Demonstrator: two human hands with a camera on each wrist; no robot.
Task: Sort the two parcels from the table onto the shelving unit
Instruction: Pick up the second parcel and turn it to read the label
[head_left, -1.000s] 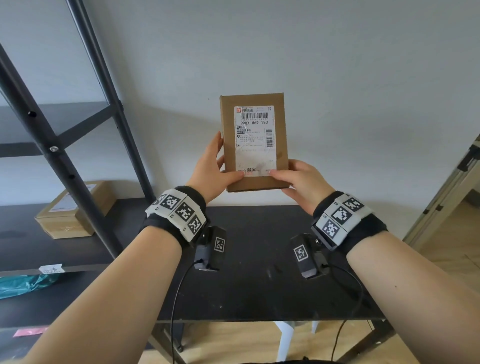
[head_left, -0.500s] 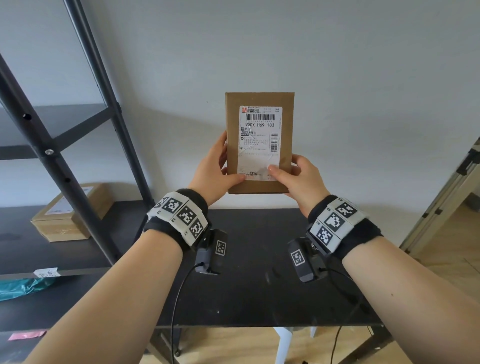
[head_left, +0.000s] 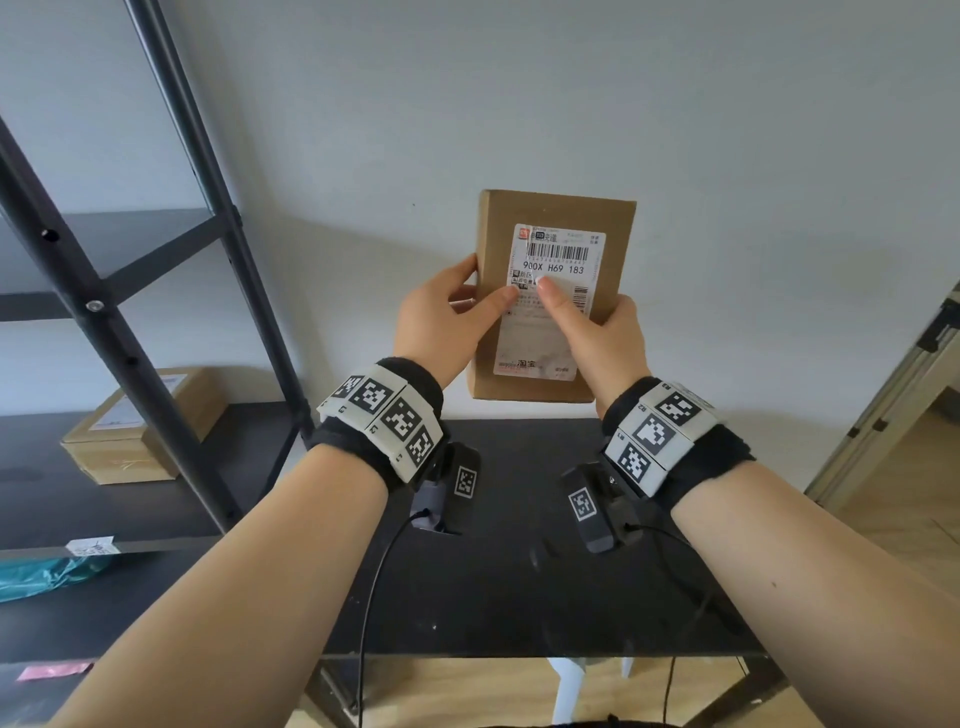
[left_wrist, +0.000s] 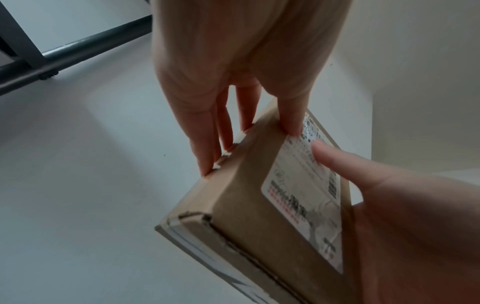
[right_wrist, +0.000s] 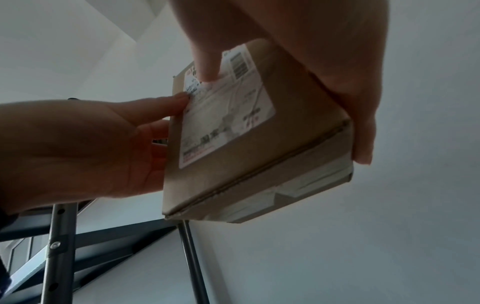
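A brown cardboard parcel (head_left: 535, 338) with a white shipping label is held upright in the air above the black table (head_left: 519, 597), in front of the wall. My left hand (head_left: 467, 301) grips its left edge, thumb on the label and fingers behind. My right hand (head_left: 597, 332) grips the right edge, its thumb also pressed on the label. The left wrist view shows the parcel (left_wrist: 246, 205) with my left fingers (left_wrist: 207, 144) along its side. In the right wrist view the parcel (right_wrist: 233, 154) shows its taped lower end. A second brown parcel (head_left: 140, 426) lies on the shelving unit (head_left: 104, 322) at the left.
The black metal shelving has an upper shelf (head_left: 130, 244) and slanting posts close to my left arm. A teal bag (head_left: 41, 577) lies on a lower shelf, with a pink slip (head_left: 52, 670) below it. A white stool (head_left: 571, 686) stands under the table. A door frame (head_left: 883, 405) is at the right.
Both hands have slid up the parcel's sides, and the thumbs now meet on the middle of the label. The parcel has shifted a little right and turned slightly, showing its left side.
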